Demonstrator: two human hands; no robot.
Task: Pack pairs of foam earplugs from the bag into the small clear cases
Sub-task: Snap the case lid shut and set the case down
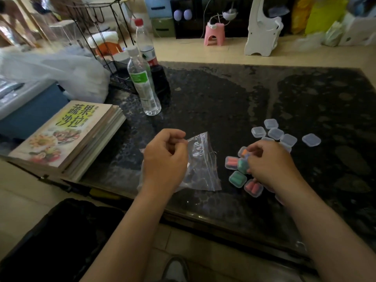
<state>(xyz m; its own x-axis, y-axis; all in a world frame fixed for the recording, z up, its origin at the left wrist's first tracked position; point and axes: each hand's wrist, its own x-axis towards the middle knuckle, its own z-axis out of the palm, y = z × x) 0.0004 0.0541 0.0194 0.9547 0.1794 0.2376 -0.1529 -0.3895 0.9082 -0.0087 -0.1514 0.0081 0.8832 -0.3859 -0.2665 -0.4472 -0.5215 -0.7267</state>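
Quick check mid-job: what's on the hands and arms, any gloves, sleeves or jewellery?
Both the left hand and the right hand are bare: no gloves, rings or watch visible. No sleeve shows anywhere up to the frame's bottom edge.

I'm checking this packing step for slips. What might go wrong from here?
The right hand works inside a tight cluster of filled cases; a nudge may knock one toward the near edge of the table. The left hand pinches the bag by its top, so it may tip and spill whatever is left inside; its contents are unclear.
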